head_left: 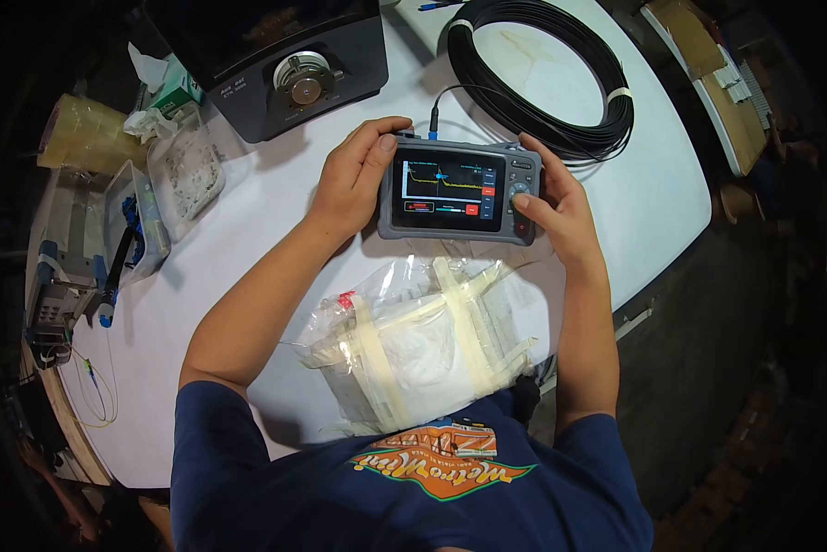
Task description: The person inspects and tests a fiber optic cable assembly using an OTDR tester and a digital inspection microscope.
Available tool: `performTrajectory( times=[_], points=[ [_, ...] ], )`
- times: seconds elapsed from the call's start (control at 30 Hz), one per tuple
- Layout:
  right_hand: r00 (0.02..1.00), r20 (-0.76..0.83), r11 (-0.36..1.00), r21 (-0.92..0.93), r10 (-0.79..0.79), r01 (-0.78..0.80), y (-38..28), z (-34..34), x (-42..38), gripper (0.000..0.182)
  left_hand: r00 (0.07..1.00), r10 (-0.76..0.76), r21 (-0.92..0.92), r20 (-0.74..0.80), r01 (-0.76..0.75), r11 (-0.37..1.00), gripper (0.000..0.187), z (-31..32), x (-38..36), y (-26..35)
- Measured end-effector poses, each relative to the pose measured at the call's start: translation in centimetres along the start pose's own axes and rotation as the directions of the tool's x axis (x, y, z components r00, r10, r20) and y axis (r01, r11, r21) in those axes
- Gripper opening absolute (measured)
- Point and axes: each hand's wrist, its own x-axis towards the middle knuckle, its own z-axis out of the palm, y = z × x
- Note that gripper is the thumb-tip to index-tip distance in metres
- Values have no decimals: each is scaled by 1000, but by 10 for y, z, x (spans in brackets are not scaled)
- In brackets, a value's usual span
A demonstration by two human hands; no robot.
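Note:
Both hands hold a grey handheld OTDR fibre tester, its lit screen showing a yellow trace. My left hand grips its left side, with thumb and fingers at the top left corner. On the right side, my right hand has its fingers behind the case and its thumb over the round keypad. A blue-ended connector is plugged into the tester's top edge. From it a thin black lead runs towards the coil of black cable, which is tied with white bands and lies behind the tester.
A taped clear plastic package lies between my forearms. At the back stands a dark machine with a round metal hub. Left are plastic bins, a tape roll, a tissue box and a grey device on the white table.

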Motion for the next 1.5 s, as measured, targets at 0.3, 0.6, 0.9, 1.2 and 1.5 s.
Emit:
performTrajectory(
  times=[0.3,0.6,0.9,1.2,1.5],
  points=[
    [1000,12,1000,-19,12,-12,-1,-1,0,81,997,-38,33,63,36,999,43,-3,1,0],
    [1000,12,1000,-18,7,-7,-1,0,0,81,997,-41,39,62,39,998,43,-3,0,2],
    [1000,13,998,-60,-6,7,-1,-1,-1,80,982,-184,-29,48,185,982,45,5,-6,23],
    [999,33,999,-51,16,-14,-5,-1,-1,80,969,-242,86,46,238,967,60,9,-8,35],
    [1000,20,999,-35,0,1,-3,0,-2,80,978,-198,94,71,192,977,64,7,-8,31]
  ],
)
